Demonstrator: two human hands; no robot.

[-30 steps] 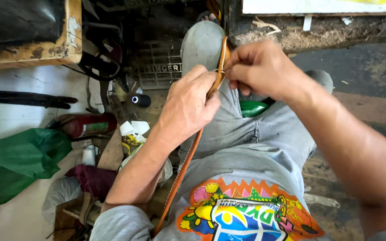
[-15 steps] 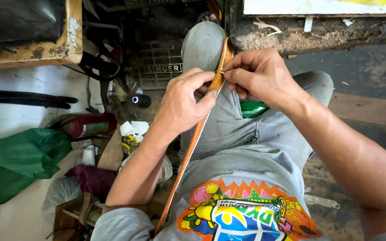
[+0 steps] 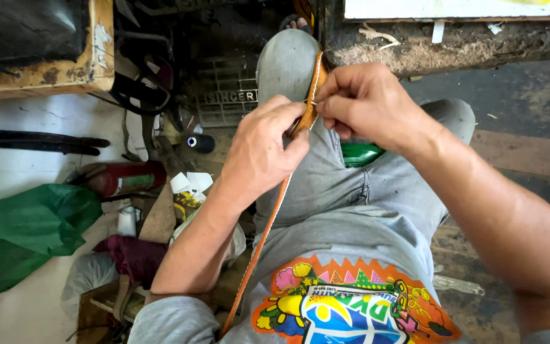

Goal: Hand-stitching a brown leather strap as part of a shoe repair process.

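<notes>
A long tan leather strap (image 3: 268, 223) runs from my lap up over my left knee (image 3: 284, 60). My left hand (image 3: 262, 150) grips the strap from the left, thumb pressed on its edge. My right hand (image 3: 367, 102) pinches something thin, perhaps a needle (image 3: 311, 102), against the strap just above the left thumb; it is too small to be sure. Both hands meet over my grey trousers. A green object (image 3: 359, 154) lies between my thighs, partly hidden by the right hand.
Clutter fills the floor at left: a green cloth (image 3: 23, 232), a red cylinder (image 3: 125, 178), a black thread spool (image 3: 198, 143), a maroon rag (image 3: 135, 255), a metal treadle grille (image 3: 227, 95). A worn wooden box (image 3: 97, 64) sits upper left, a rough slab edge (image 3: 453, 44) at top right.
My right hand has slid left and down toward the left hand, closing onto the strap's edge. The left hand keeps its grip and the strap stays over the knee.
</notes>
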